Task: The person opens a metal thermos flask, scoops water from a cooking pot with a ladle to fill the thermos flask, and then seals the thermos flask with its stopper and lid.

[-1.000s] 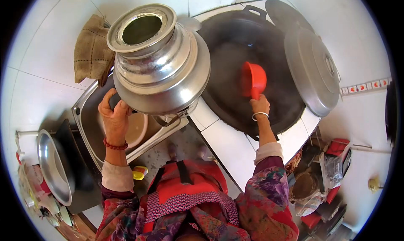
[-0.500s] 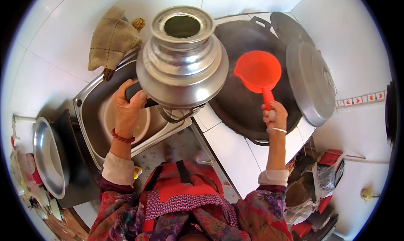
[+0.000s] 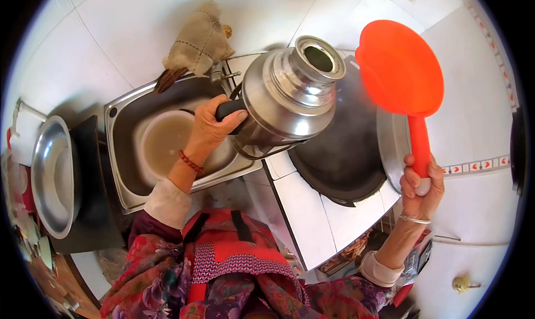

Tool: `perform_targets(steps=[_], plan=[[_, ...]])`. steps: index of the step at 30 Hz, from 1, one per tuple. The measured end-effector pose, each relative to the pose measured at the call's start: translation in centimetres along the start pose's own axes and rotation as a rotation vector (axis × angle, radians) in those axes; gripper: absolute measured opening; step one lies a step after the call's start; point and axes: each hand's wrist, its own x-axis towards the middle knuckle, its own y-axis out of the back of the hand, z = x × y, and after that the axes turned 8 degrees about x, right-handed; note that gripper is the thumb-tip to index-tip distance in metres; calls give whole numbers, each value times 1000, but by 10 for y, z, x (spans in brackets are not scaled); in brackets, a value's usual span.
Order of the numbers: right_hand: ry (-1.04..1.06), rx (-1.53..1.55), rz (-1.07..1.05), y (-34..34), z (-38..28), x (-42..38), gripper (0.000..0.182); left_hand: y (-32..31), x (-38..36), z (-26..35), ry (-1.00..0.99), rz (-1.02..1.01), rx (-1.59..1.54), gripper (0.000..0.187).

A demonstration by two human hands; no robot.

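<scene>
My left hand (image 3: 214, 126) is wrapped round the black handle of a metal thermos flask (image 3: 290, 98). The flask leans to the right, its open mouth toward the wok side. In my right hand (image 3: 422, 193) is the handle of a red plastic ladle (image 3: 400, 68), raised at the right with its bowl upward. Beneath the flask and ladle lies a large dark wok (image 3: 340, 157) set in the white tiled stove top, with faint steam over it. What the ladle holds cannot be made out.
A steel sink (image 3: 125, 168) at the left holds a pale basin (image 3: 167, 143) of cloudy water. A cloth (image 3: 198, 43) hangs over the tap. A metal basin (image 3: 54, 177) stands far left. Behind the ladle is a metal lid (image 3: 390, 151). The counter (image 3: 304, 213) is white tile.
The flask has moved right and tilted to the right. The red ladle has risen off the wok area and moved right, nearer the camera. The whole view has shifted.
</scene>
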Motion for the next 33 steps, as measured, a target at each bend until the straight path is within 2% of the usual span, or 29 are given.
perform_targets(steps=[4, 14, 33], plan=[[40, -17, -40, -28, -11, -11, 45, -1, 0, 4, -66, 3, -15, 26], [81, -178, -71, -63, -7, -23, 46, 3, 0, 2, -64, -16, 97, 28], [138, -338, -71, -70, -11, -27, 44, 5, -2, 9, -74, -37, 87, 29]])
